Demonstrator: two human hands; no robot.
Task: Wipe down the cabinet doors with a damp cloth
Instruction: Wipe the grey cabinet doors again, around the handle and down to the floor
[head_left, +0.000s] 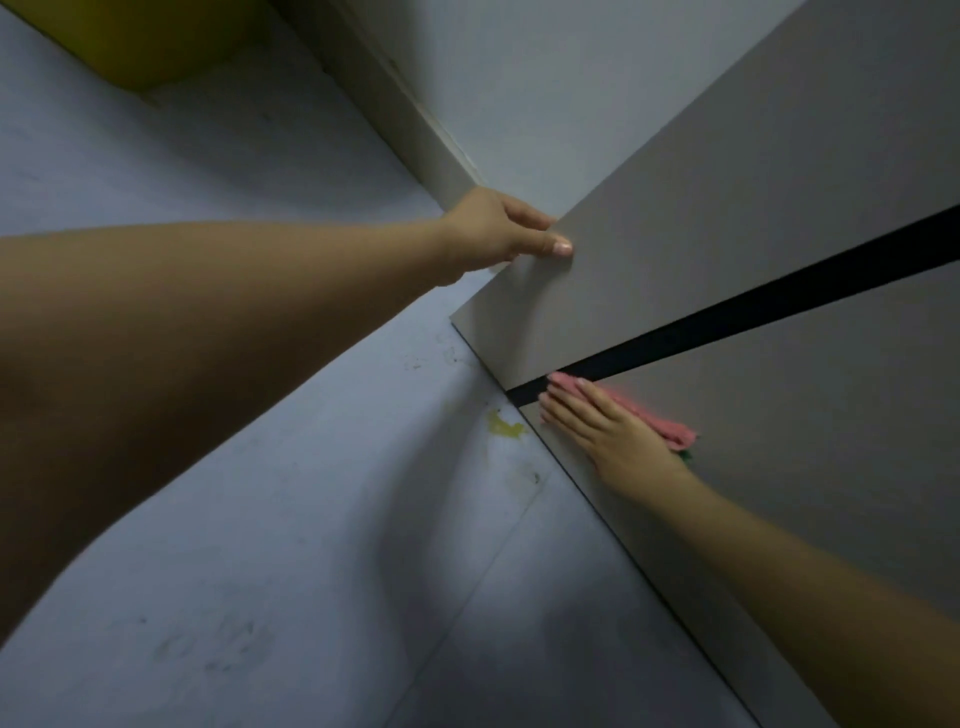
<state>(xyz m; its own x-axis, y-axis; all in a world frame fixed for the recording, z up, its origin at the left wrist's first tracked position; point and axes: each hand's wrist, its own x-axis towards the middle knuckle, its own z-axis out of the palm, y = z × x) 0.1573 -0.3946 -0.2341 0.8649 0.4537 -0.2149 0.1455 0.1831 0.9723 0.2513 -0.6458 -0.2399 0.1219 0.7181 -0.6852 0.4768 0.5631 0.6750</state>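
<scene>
cloth (670, 428) under flat right hand (618, 441) fingers (563, 410) | on cabinet door (805, 415)

We reach our left arm long and straight across the view from the lower left, bare to the wrist. Our left hand (501, 228) hooks over a panel's edge, fingers curled behind it and the thumb laid flat on the front face. Our right arm comes up from the lower right corner. Our right hand (605, 428) lies palm down, fingers straight and close together, pressing flat.
</scene>
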